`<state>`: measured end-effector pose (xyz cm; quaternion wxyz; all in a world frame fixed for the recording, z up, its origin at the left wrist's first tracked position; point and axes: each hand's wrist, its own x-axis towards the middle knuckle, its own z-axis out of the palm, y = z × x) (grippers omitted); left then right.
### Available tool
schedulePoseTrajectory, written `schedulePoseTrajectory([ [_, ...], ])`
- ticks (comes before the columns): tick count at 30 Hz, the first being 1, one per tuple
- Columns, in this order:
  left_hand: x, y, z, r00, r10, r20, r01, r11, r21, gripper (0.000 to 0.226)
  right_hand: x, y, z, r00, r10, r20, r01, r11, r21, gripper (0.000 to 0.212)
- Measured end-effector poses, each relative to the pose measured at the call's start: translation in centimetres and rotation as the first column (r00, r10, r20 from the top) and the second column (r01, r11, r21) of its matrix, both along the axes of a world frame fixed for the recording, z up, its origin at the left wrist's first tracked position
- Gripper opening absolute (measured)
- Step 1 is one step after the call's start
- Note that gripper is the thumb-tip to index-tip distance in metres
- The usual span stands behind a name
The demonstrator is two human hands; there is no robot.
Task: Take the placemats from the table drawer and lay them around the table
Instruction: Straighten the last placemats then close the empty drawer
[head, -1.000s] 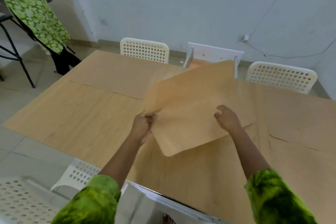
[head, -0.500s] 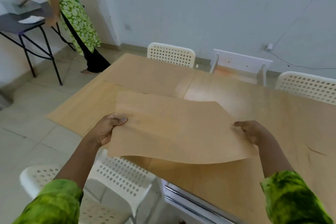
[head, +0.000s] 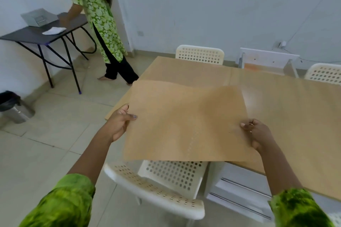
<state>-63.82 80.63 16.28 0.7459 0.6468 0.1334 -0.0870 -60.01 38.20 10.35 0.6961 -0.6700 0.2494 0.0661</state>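
Far left, another person (head: 96, 14) in a green print stands at a black side table (head: 36, 33). My left hand (head: 120, 125) pinches the placemat's (head: 184, 121) left edge, thumb on top and fingers underneath. The placemat is held up flat, over the bench's (head: 295, 112) near left corner, and its near edge hangs over a white chair (head: 166, 186). My right hand (head: 258, 134) grips the right edge, fingers (head: 248, 125) curled round it.
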Motion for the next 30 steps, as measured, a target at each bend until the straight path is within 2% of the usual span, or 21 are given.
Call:
schedulePoseTrajectory([
  [4, 1.1, 2.8, 1.1, 0.998, 0.064, 0.021, -0.065, 0.997, 0.043, 0.032, 0.3, 3.7, -0.1, 0.999, -0.037, 0.005, 0.037, 0.999, -0.025, 0.023],
  [10, 5.6, 6.0, 0.5, 0.983, 0.181, 0.036, -0.183, 0.924, 0.336, 0.024, 1.9, 6.8, -1.5, 0.995, -0.073, -0.064, 0.071, 0.997, -0.036, 0.015],
  [12, 7.4, 6.7, -0.6, 0.985, 0.167, 0.043, -0.17, 0.898, 0.405, 0.028, 2.1, 7.6, -2.0, 0.99, -0.116, -0.08, 0.115, 0.993, -0.026, 0.017],
  [20, 13.1, 7.4, -4.9, 0.991, 0.132, -0.038, -0.098, 0.872, 0.479, 0.043, 3.9, 9.4, -4.2, 0.953, -0.223, -0.204, 0.224, 0.974, -0.016, 0.017],
  [23, 14.7, 7.8, -6.3, 0.99, 0.124, -0.065, -0.073, 0.856, 0.512, 0.047, 4.3, 10.1, -4.5, 0.935, -0.302, -0.187, 0.301, 0.953, -0.037, 0.021],
  [28, 17.5, 8.6, -7.9, 0.995, 0.05, -0.089, 0.01, 0.82, 0.573, 0.048, 5.1, 11.1, -4.8, 0.919, -0.372, -0.134, 0.353, 0.924, -0.148, 0.015],
  [30, 18.1, 8.7, -8.1, 0.993, 0.012, -0.119, 0.063, 0.795, 0.604, 0.053, 5.1, 11.4, -4.5, 0.927, -0.352, -0.132, 0.308, 0.913, -0.269, 0.022],
])
